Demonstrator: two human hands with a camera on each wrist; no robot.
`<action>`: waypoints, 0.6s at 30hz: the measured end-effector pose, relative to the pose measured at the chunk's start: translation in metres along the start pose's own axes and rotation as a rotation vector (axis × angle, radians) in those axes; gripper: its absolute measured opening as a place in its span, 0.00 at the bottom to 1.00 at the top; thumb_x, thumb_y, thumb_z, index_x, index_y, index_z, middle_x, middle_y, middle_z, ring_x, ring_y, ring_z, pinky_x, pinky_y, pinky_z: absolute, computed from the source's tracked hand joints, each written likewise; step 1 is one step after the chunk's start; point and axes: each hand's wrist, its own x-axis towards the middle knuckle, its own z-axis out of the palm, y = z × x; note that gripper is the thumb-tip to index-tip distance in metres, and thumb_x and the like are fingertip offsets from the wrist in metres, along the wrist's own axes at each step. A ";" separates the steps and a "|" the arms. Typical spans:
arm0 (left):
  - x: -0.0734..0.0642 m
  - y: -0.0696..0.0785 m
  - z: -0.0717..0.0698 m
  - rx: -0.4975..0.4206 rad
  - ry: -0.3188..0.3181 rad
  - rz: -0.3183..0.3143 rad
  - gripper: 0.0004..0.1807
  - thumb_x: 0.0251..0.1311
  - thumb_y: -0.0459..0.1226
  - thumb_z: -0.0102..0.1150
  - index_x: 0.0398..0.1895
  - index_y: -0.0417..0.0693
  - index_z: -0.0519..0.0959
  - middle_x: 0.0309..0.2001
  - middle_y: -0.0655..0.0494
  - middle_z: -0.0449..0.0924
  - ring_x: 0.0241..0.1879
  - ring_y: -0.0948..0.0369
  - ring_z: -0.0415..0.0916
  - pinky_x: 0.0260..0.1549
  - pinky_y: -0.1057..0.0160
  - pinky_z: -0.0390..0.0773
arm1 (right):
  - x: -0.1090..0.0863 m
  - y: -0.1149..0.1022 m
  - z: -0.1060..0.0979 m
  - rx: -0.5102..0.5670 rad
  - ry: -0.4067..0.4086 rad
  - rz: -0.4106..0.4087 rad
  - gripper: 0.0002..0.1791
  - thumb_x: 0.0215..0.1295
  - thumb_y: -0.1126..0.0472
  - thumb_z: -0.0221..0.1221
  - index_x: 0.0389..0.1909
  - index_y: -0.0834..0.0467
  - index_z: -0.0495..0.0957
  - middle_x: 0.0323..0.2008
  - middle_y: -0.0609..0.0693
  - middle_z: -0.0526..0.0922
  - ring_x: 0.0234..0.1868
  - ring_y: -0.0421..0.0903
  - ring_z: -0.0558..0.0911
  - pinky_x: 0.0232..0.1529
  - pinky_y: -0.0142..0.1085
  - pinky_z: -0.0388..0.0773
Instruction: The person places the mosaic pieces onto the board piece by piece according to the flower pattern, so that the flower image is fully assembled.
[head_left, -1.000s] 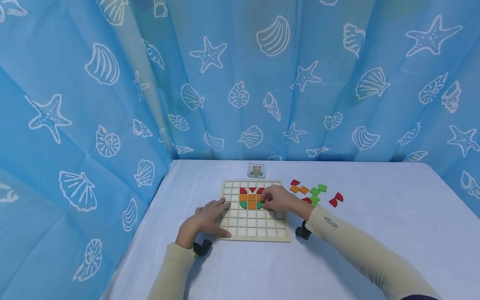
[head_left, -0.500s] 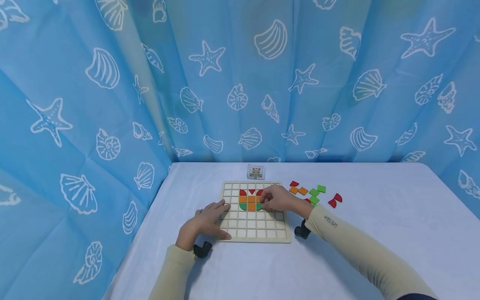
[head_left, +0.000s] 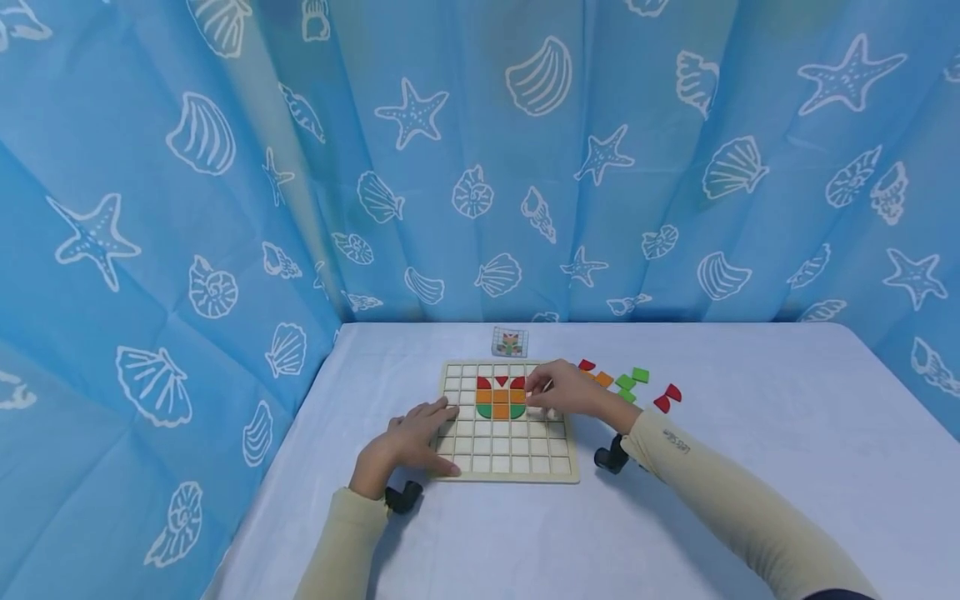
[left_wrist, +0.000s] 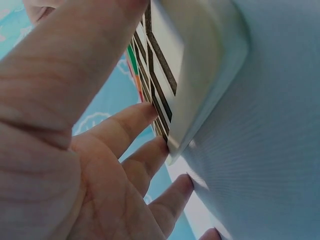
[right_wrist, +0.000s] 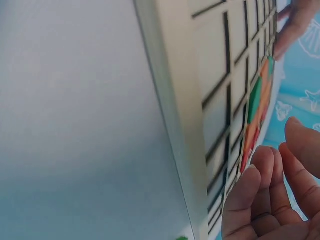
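A pale wooden grid board [head_left: 504, 477] lies on the table. Set into its cells are red, orange and green tiles [head_left: 500, 397], with a green quarter-round tile [head_left: 517, 411] at the lower right of the pattern. My left hand [head_left: 411, 438] rests on the board's left side, fingers spread; the left wrist view shows fingertips touching its edge [left_wrist: 212, 65]. Over the board's right half hovers my right hand [head_left: 566, 388], just right of the tiles. Thumb and fingers [right_wrist: 241, 195] stand apart in the right wrist view, with nothing seen between them.
Loose red tiles [head_left: 672, 392], orange tiles [head_left: 603, 379] and green tiles [head_left: 626, 382] lie right of the board, some partly behind my right forearm. A small pattern card [head_left: 510, 342] sits behind the board. A blue shell-print curtain [head_left: 450, 167] borders the table's back and left.
My right hand has shifted slightly right, off the green quarter-round tile, and its fingers have come apart. The left hand stays in place on the board.
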 end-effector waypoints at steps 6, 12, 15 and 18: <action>-0.001 0.000 0.000 0.005 -0.003 -0.003 0.56 0.44 0.57 0.76 0.77 0.59 0.58 0.79 0.54 0.50 0.77 0.46 0.47 0.70 0.34 0.52 | -0.007 0.002 -0.015 -0.020 0.052 -0.031 0.12 0.62 0.59 0.67 0.44 0.60 0.83 0.35 0.49 0.85 0.36 0.43 0.80 0.38 0.36 0.79; 0.000 -0.001 0.001 -0.006 -0.009 0.002 0.56 0.44 0.57 0.76 0.77 0.60 0.58 0.79 0.55 0.50 0.78 0.47 0.47 0.70 0.34 0.51 | -0.011 0.015 -0.031 -0.022 0.072 -0.018 0.13 0.63 0.59 0.66 0.46 0.61 0.83 0.37 0.50 0.85 0.38 0.45 0.80 0.40 0.36 0.79; 0.000 -0.001 0.001 -0.005 -0.007 0.008 0.56 0.44 0.57 0.76 0.77 0.59 0.58 0.79 0.54 0.50 0.77 0.46 0.47 0.70 0.34 0.52 | -0.014 0.023 -0.039 -0.036 0.098 -0.011 0.13 0.63 0.58 0.66 0.46 0.60 0.83 0.38 0.49 0.85 0.38 0.45 0.79 0.40 0.36 0.78; 0.000 0.000 0.000 0.001 -0.004 0.008 0.56 0.44 0.57 0.76 0.77 0.59 0.58 0.79 0.54 0.50 0.77 0.46 0.47 0.69 0.34 0.52 | -0.019 0.027 -0.046 -0.030 0.123 0.005 0.14 0.63 0.58 0.66 0.47 0.60 0.83 0.39 0.50 0.85 0.39 0.46 0.78 0.41 0.37 0.78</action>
